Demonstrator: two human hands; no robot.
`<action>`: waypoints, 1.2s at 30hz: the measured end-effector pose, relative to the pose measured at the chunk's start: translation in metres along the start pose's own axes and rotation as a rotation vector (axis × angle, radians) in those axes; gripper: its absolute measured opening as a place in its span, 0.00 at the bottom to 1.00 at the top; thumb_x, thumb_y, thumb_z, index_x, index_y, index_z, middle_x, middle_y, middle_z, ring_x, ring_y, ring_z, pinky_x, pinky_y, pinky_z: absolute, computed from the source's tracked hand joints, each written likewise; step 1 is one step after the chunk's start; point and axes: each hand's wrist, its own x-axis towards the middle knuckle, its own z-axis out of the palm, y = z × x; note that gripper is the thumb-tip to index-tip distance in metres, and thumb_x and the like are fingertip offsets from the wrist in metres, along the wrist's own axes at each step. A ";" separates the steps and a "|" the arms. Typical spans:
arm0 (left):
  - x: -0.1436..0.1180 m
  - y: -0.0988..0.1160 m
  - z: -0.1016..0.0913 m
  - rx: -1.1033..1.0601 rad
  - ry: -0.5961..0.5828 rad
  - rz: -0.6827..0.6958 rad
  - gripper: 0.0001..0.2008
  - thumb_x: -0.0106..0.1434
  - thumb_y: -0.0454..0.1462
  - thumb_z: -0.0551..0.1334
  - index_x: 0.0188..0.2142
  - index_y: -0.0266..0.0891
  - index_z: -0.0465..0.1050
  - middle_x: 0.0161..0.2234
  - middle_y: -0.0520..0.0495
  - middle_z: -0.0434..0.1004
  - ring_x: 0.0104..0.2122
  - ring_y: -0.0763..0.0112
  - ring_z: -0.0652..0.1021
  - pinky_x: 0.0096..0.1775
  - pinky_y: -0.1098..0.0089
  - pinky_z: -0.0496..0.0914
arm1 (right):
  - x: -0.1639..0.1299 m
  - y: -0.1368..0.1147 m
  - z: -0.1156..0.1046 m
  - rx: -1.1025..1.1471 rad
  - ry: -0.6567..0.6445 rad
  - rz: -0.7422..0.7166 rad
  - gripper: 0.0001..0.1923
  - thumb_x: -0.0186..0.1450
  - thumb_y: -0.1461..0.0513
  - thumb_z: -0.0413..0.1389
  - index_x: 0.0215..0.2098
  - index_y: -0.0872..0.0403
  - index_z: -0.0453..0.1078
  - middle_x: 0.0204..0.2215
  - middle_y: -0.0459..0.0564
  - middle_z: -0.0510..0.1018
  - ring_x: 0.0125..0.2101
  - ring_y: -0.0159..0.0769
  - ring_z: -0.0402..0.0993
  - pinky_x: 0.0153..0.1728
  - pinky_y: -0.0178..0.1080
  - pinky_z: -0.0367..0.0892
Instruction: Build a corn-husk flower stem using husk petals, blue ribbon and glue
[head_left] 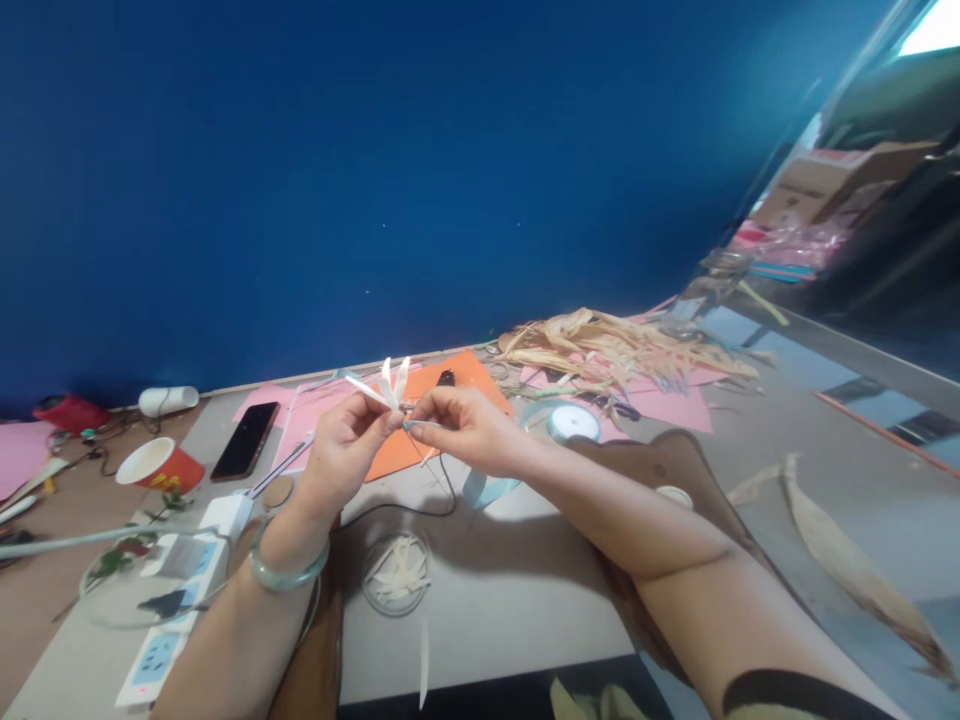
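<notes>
Right forearm (622, 515) nearest; left hand (343, 448) pinching white petals (387, 384), right hand (476, 428) thin strip (412, 424); round dish (367, 588) between forearms (240, 620), room either side.

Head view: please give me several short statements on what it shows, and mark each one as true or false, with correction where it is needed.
1. The left hand holds pale strips. True.
2. The right hand is far from the left hand. False: the two are close together.
3. The round dish is full of water. False: thin pieces lie in it.
4. The white cup lies on its side. True.
5. The phone lies near the red cup. True.
</notes>
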 end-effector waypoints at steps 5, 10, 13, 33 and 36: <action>-0.001 0.001 -0.001 0.044 0.000 -0.017 0.13 0.56 0.44 0.71 0.29 0.36 0.75 0.23 0.48 0.78 0.24 0.71 0.76 0.29 0.72 0.69 | 0.001 -0.002 -0.002 -0.055 -0.034 -0.065 0.12 0.63 0.56 0.60 0.30 0.56 0.69 0.25 0.46 0.73 0.25 0.27 0.64 0.24 0.32 0.60; -0.003 0.002 -0.003 0.095 0.036 -0.015 0.11 0.58 0.42 0.70 0.29 0.37 0.74 0.22 0.49 0.78 0.22 0.73 0.76 0.26 0.74 0.68 | 0.002 -0.004 -0.012 -0.119 -0.068 -0.060 0.13 0.66 0.55 0.58 0.30 0.56 0.69 0.24 0.44 0.71 0.24 0.26 0.64 0.25 0.32 0.62; -0.004 0.002 -0.002 0.089 0.050 -0.009 0.11 0.58 0.41 0.70 0.28 0.37 0.73 0.21 0.50 0.77 0.21 0.73 0.76 0.25 0.74 0.68 | 0.003 -0.005 -0.019 -0.166 -0.103 -0.017 0.16 0.66 0.53 0.57 0.29 0.57 0.69 0.24 0.45 0.72 0.21 0.26 0.65 0.23 0.32 0.63; -0.009 0.008 0.002 0.078 0.069 0.051 0.10 0.58 0.40 0.70 0.28 0.36 0.74 0.20 0.50 0.78 0.20 0.74 0.77 0.23 0.76 0.71 | 0.005 -0.009 -0.037 -0.103 -0.365 0.123 0.20 0.69 0.48 0.53 0.40 0.57 0.71 0.33 0.49 0.75 0.26 0.25 0.65 0.27 0.31 0.63; -0.010 0.010 0.002 0.086 0.072 0.055 0.10 0.57 0.39 0.70 0.28 0.36 0.74 0.20 0.50 0.78 0.20 0.74 0.77 0.23 0.76 0.71 | 0.006 -0.009 -0.038 -0.199 -0.356 0.082 0.20 0.68 0.49 0.55 0.32 0.58 0.72 0.25 0.45 0.70 0.26 0.26 0.63 0.26 0.32 0.60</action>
